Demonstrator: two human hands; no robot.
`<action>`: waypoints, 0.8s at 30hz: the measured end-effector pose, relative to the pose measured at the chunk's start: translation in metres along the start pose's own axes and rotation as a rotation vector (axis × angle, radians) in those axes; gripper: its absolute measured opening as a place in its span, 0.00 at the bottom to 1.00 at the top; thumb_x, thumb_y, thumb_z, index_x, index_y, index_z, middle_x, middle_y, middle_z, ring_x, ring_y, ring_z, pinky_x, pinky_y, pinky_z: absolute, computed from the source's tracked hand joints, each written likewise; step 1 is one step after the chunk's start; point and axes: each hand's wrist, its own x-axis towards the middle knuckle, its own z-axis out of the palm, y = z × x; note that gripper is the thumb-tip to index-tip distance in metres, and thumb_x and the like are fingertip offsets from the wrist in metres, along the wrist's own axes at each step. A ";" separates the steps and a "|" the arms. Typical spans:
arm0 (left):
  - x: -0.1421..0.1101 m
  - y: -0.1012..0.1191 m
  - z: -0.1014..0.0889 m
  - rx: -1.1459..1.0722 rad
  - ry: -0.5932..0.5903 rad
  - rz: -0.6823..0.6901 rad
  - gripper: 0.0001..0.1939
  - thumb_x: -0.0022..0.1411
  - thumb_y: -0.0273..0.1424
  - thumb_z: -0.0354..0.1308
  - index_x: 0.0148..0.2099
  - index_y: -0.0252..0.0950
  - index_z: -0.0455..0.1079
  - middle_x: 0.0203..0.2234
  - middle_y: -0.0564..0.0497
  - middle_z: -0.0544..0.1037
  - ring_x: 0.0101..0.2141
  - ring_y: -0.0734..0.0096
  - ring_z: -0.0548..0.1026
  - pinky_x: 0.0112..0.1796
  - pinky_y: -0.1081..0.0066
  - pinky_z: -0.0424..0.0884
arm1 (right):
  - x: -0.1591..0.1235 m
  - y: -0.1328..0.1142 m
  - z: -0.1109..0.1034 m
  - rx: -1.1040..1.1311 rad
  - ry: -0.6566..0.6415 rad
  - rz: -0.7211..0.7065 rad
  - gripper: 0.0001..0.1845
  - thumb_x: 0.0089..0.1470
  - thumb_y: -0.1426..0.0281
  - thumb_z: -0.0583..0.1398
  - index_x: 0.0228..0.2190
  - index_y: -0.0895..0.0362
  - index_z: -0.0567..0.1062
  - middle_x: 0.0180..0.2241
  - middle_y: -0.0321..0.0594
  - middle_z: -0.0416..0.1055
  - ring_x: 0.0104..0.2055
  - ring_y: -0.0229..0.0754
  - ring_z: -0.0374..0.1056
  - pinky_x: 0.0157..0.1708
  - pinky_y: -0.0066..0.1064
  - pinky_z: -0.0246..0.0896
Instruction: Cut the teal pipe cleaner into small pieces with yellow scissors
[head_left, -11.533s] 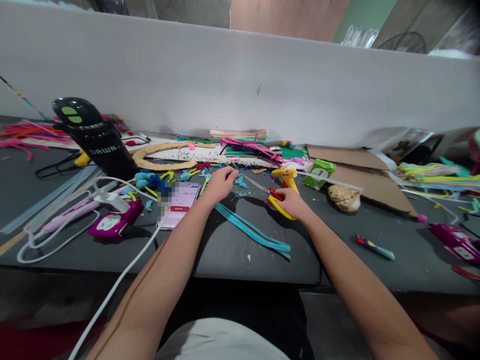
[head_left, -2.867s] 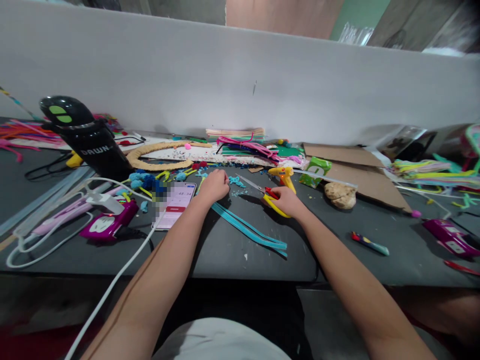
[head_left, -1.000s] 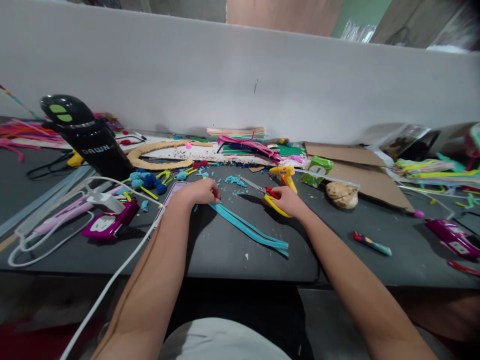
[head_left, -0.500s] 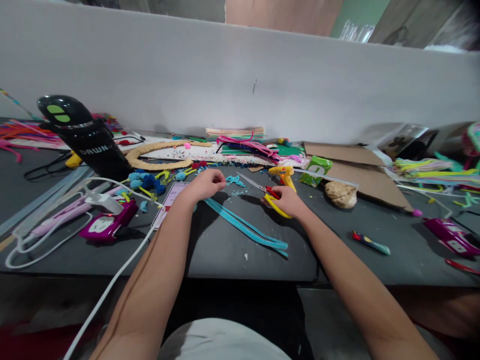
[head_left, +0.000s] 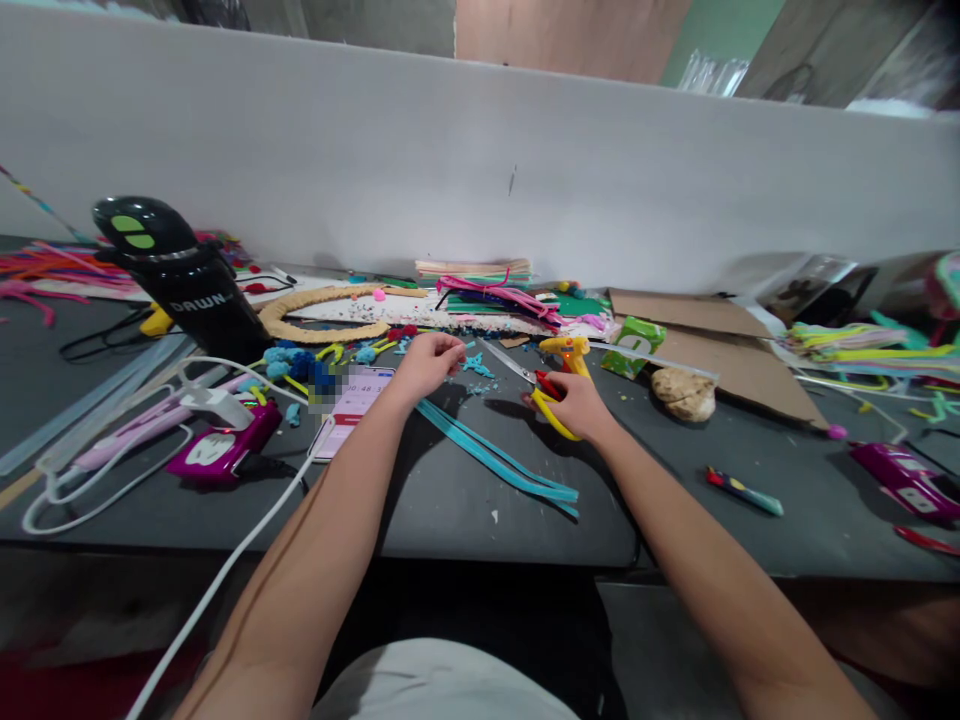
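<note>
My right hand (head_left: 576,406) grips yellow-and-red scissors (head_left: 538,386) on the dark table (head_left: 450,500), blades pointing left and away. My left hand (head_left: 429,362) is curled with its fingertips pinched near small blue scraps (head_left: 475,366); what it pinches is too small to name. Several long blue pipe cleaners (head_left: 496,460) run from under my left hand toward the table's front. A phone (head_left: 352,410) with a lit screen lies just left of my left wrist.
A yellow glue gun (head_left: 568,352) stands behind the scissors. A black bottle (head_left: 187,285), a purple power strip (head_left: 221,452) with white cable, a braided ring (head_left: 322,310), cardboard (head_left: 720,345), a green packet (head_left: 632,345) and a purple device (head_left: 904,480) crowd the table. A grey partition (head_left: 480,170) closes the back.
My left hand drew back toward the phone a second ago, then moved forward and right again to the blue scraps. My right hand has kept hold of the scissors in the same place.
</note>
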 end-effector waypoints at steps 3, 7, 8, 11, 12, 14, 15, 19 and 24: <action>0.001 -0.002 0.002 -0.016 -0.008 0.020 0.15 0.53 0.39 0.65 0.26 0.32 0.69 0.19 0.53 0.72 0.18 0.79 0.66 0.23 0.75 0.62 | -0.002 -0.006 -0.003 -0.077 0.016 0.011 0.21 0.45 0.50 0.60 0.21 0.55 0.65 0.20 0.32 0.59 0.23 0.34 0.51 0.24 0.27 0.45; 0.001 -0.004 0.005 -0.107 0.005 0.051 0.17 0.54 0.42 0.64 0.27 0.33 0.68 0.20 0.53 0.71 0.20 0.78 0.67 0.24 0.75 0.63 | -0.006 -0.019 -0.008 -0.297 0.045 0.055 0.21 0.49 0.49 0.57 0.23 0.54 0.69 0.21 0.35 0.65 0.24 0.37 0.54 0.24 0.29 0.43; 0.001 -0.005 0.006 -0.137 0.017 0.054 0.17 0.53 0.42 0.64 0.27 0.33 0.68 0.20 0.53 0.71 0.20 0.78 0.67 0.24 0.75 0.64 | -0.006 -0.022 -0.009 -0.332 0.042 0.069 0.21 0.50 0.49 0.56 0.23 0.54 0.69 0.22 0.36 0.66 0.25 0.38 0.55 0.24 0.29 0.43; 0.002 -0.007 0.010 -0.222 0.050 0.063 0.18 0.52 0.44 0.65 0.29 0.33 0.68 0.21 0.54 0.72 0.21 0.79 0.67 0.24 0.75 0.64 | -0.008 -0.027 -0.009 -0.384 0.030 0.081 0.22 0.50 0.48 0.55 0.24 0.54 0.70 0.23 0.37 0.68 0.25 0.39 0.58 0.24 0.29 0.42; 0.003 -0.008 0.012 -0.247 0.057 0.069 0.18 0.52 0.44 0.65 0.30 0.33 0.69 0.21 0.54 0.72 0.21 0.79 0.67 0.25 0.75 0.64 | -0.008 -0.028 -0.009 -0.389 0.028 0.074 0.22 0.50 0.47 0.55 0.23 0.53 0.70 0.22 0.37 0.68 0.25 0.39 0.59 0.24 0.29 0.43; 0.003 -0.010 0.014 -0.284 0.065 0.080 0.19 0.51 0.45 0.65 0.31 0.33 0.69 0.22 0.54 0.72 0.22 0.79 0.68 0.26 0.75 0.65 | -0.009 -0.029 -0.008 -0.380 0.030 0.054 0.23 0.50 0.47 0.55 0.23 0.53 0.70 0.22 0.37 0.68 0.25 0.39 0.60 0.25 0.29 0.43; 0.003 -0.010 0.015 -0.296 0.069 0.081 0.20 0.51 0.46 0.65 0.31 0.33 0.69 0.22 0.54 0.72 0.22 0.79 0.68 0.26 0.76 0.65 | -0.009 -0.029 -0.007 -0.370 0.035 0.050 0.23 0.50 0.47 0.55 0.22 0.53 0.70 0.22 0.37 0.68 0.25 0.39 0.60 0.25 0.29 0.44; 0.002 -0.010 0.018 -0.312 0.088 0.060 0.20 0.50 0.46 0.66 0.31 0.33 0.68 0.22 0.54 0.72 0.22 0.79 0.68 0.25 0.76 0.65 | -0.009 -0.028 -0.006 -0.322 0.043 0.058 0.23 0.50 0.46 0.56 0.23 0.53 0.70 0.22 0.37 0.69 0.24 0.39 0.60 0.25 0.29 0.45; 0.000 -0.005 0.021 -0.322 0.085 0.057 0.19 0.51 0.45 0.65 0.31 0.34 0.67 0.22 0.54 0.72 0.22 0.80 0.68 0.25 0.76 0.64 | -0.008 -0.028 -0.004 -0.286 0.037 0.064 0.24 0.48 0.45 0.57 0.22 0.54 0.68 0.21 0.38 0.68 0.24 0.39 0.60 0.24 0.29 0.45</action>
